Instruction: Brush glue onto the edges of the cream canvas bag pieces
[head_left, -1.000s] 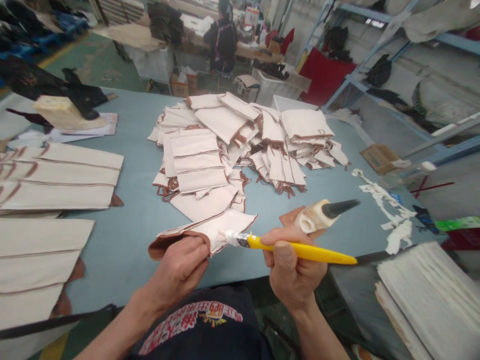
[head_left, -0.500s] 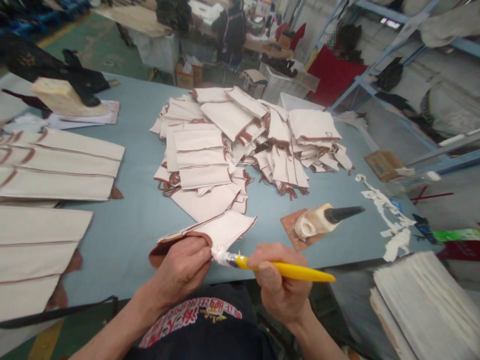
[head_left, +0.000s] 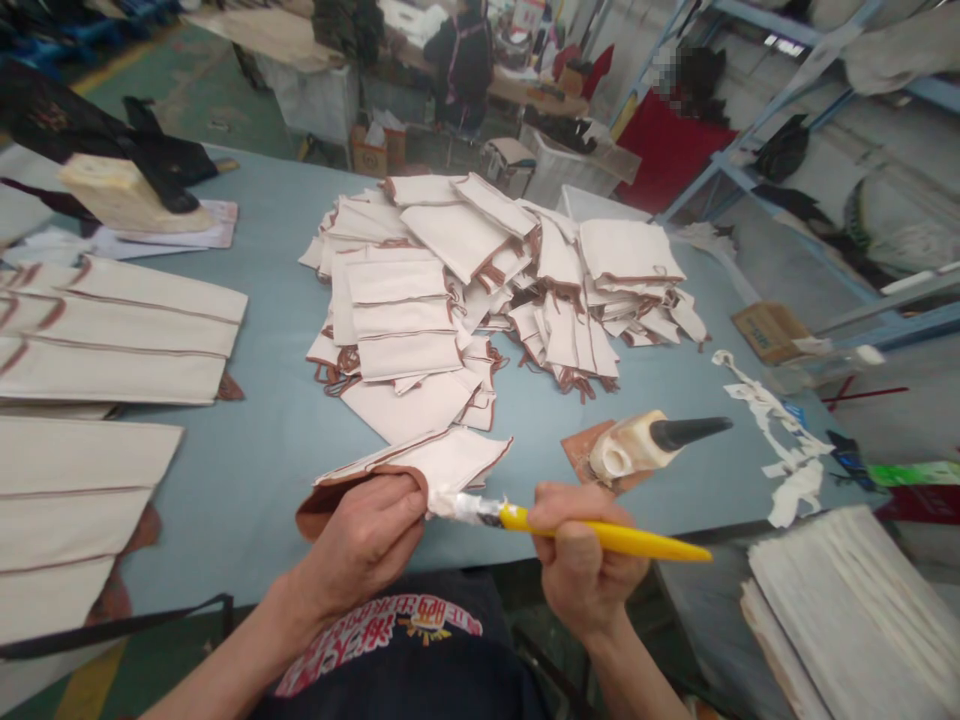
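While L hand (head_left: 377,528) pinches a cream, brown-trimmed pc (head_left: 469,455) over table (head_left: 262,450), R hand (head_left: 589,550) grips yellow brush (head_left: 516,518), bristles at its near edge; coating looks part-done. Stacked pcs (head_left: 142,335) at left, heap (head_left: 409,315) beyond: done or not, can't tell.

Chinese txt (head_left: 384,632) on dk garment (head_left: 420,685), mostly illeg.

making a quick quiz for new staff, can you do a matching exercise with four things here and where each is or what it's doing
1. brush
2. black-tipped container
3. white strips
4. left hand

A. resting on a brown square
B. gripping the brown-edged piece
C. held in the right hand
D. strewn on the right side of the table

Pairs: 1-C, 2-A, 3-D, 4-B
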